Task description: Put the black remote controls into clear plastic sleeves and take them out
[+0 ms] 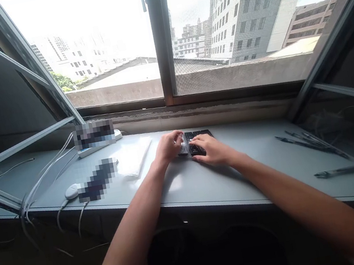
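A small black keypad-like device (199, 139) with rows of keys lies on the grey desk (185, 181) below the window. My right hand (212, 150) rests on its near end, fingers laid over the keys. My left hand (167, 146) is curled at the device's left edge, where a small pale piece (183, 148) shows between the two hands. Whether the left hand grips that piece is unclear.
A white flat pad (133, 158) lies left of my hands, with a white mouse (71, 191) and white cables (43, 174) further left. A power strip (97, 148) sits near the window sill. Dark pens (308, 141) and one pen (338, 171) lie at right.
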`<state>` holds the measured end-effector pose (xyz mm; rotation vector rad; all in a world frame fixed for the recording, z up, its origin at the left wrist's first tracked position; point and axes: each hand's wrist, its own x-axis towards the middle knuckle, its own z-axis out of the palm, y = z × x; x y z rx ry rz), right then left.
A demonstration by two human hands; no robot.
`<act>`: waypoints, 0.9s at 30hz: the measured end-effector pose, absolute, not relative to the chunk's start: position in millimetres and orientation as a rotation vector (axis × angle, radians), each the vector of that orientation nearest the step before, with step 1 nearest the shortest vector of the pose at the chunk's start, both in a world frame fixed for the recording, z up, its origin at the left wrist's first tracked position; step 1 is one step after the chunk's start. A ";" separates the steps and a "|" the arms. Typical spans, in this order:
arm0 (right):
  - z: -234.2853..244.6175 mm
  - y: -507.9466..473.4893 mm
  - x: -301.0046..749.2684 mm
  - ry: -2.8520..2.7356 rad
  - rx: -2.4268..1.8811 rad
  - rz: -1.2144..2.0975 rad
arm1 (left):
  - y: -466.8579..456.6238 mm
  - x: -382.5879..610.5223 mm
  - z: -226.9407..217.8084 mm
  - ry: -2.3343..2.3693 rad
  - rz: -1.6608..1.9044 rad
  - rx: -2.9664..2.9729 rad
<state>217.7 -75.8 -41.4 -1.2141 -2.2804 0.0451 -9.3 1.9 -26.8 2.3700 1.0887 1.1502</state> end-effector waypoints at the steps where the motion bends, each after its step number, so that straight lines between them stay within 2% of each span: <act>1: -41.2 -76.1 216.3 -2.284 -1.186 0.039 | 1.7 -9.6 -26.6 1.095 1.147 2.371; 7: -38.9 -78.1 203.8 -2.338 -1.023 0.046 | 2.4 -9.9 -27.4 1.108 1.135 2.388; 27: -46.2 -80.1 188.9 -2.267 -1.071 -0.072 | 5.2 -8.7 -31.8 1.104 1.133 2.391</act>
